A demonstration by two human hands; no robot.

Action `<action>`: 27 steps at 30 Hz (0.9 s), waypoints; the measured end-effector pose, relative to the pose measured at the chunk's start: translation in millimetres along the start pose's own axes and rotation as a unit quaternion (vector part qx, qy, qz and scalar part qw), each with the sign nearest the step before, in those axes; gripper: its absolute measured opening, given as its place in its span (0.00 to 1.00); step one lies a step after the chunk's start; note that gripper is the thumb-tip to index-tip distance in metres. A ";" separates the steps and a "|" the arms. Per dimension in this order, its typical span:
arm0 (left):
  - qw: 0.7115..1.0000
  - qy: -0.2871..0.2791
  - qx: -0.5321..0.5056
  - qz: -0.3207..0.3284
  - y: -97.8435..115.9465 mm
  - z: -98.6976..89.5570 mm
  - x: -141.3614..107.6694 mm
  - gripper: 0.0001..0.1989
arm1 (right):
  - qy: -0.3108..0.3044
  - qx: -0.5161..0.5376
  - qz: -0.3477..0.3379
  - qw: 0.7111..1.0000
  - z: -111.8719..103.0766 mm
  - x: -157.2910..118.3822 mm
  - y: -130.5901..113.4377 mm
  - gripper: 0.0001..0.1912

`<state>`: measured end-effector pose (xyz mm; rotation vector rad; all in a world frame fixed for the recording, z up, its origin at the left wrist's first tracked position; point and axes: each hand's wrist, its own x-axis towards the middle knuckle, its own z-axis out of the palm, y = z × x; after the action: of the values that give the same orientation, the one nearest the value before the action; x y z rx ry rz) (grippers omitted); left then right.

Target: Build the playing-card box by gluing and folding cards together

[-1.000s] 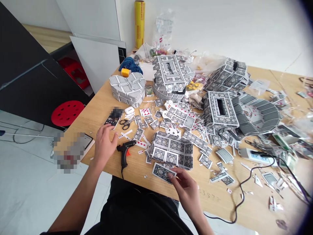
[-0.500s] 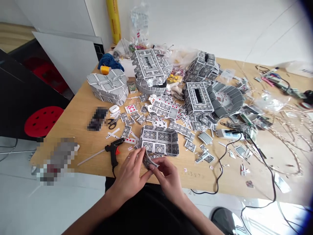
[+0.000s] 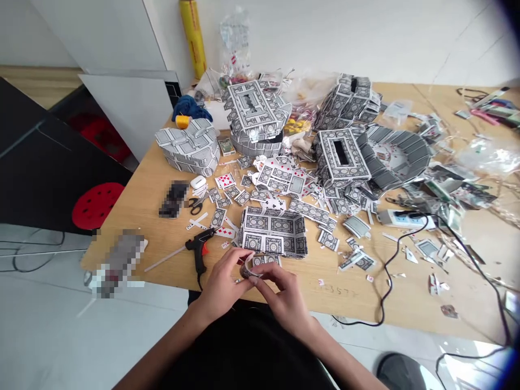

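Between my two hands, close to the table's front edge, a playing card [image 3: 247, 267] with a patterned back is bent into a tight curve. My left hand [image 3: 225, 279] pinches its left side, and my right hand [image 3: 280, 290] grips its right end with thumb and fingers. Just beyond them sits a shallow open box [image 3: 299, 230] built from grey patterned cards. Another patterned card strip [image 3: 268, 260] lies flat behind my right fingers, partly hidden. Left of my hands, a black glue gun [image 3: 198, 252] with a red trigger rests on the table.
Scissors [image 3: 196, 205] and loose cards [image 3: 225, 181] lie to the left. Behind stand a heart-shaped card box [image 3: 190, 146], a card box with a slot [image 3: 343, 157] and a round card bowl [image 3: 418, 151]. A power strip [image 3: 392, 218] with black cables sits at right.
The card in my hands has gone from a gentle bend to a tighter curl, and my fingers have closed in around it. The view has shifted slightly left.
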<state>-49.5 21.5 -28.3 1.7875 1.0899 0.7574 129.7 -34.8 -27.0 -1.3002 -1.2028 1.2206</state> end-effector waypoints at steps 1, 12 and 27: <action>1.000 -0.002 -0.008 0.003 -0.3 -1.7 0.6 0.21 | -0.003 -0.003 -0.011 1.000 -0.2 1.7 -1.5 0.05; 0.975 -0.029 -0.183 -0.123 -5.4 6.8 -3.4 0.17 | 0.024 0.000 -0.007 1.000 -9.9 11.3 0.8 0.17; 0.976 -0.038 -0.181 -0.113 10.7 -6.0 3.3 0.10 | 0.090 0.089 0.056 0.990 -5.3 15.1 -1.7 0.16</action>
<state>-49.2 24.2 -15.9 1.3497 1.0103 0.6912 135.2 -19.7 -26.0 -1.3279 -0.8824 1.2309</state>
